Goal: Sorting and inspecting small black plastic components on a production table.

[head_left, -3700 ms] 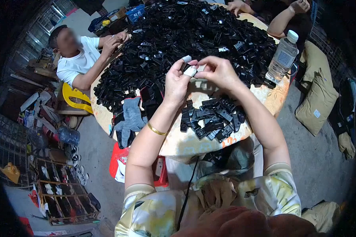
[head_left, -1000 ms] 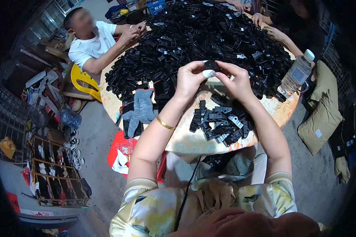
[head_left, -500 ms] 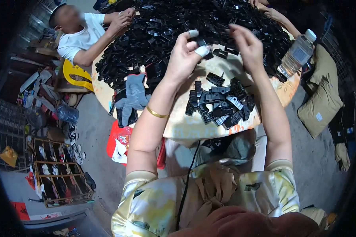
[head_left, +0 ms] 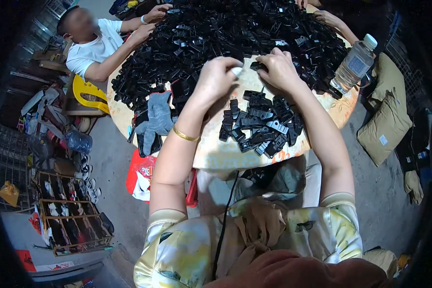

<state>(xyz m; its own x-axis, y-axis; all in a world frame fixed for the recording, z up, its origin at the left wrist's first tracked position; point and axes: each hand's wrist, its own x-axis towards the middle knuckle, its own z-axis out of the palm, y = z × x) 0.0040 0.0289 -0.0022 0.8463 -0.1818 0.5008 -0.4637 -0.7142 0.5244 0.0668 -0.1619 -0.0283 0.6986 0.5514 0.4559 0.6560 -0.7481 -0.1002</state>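
My left hand (head_left: 218, 80), with white tape on a finger, is curled above the table's near part. It is closed, and whatever its fingers hold is hidden. My right hand (head_left: 279, 70) is at the near edge of the big heap, its thumb and fingers closed on a black plastic part (head_left: 256, 66). Between my forearms lies a small pile of black plastic parts (head_left: 260, 124), one with a thin pin sticking up. Beyond both hands spreads a large heap of similar black parts (head_left: 201, 36).
The round table (head_left: 225, 158) curves toward me. Left of my arm lies a grey glove (head_left: 159, 113); at the right stands a clear bottle (head_left: 354, 65). A person in a white shirt (head_left: 98, 45) works at the far left, and another person's hand (head_left: 329, 18) reaches in at far right.
My left hand has turned over and come down nearer me. My right hand has moved left and down onto a black part at the heap's edge. The co-worker's hands have moved apart.
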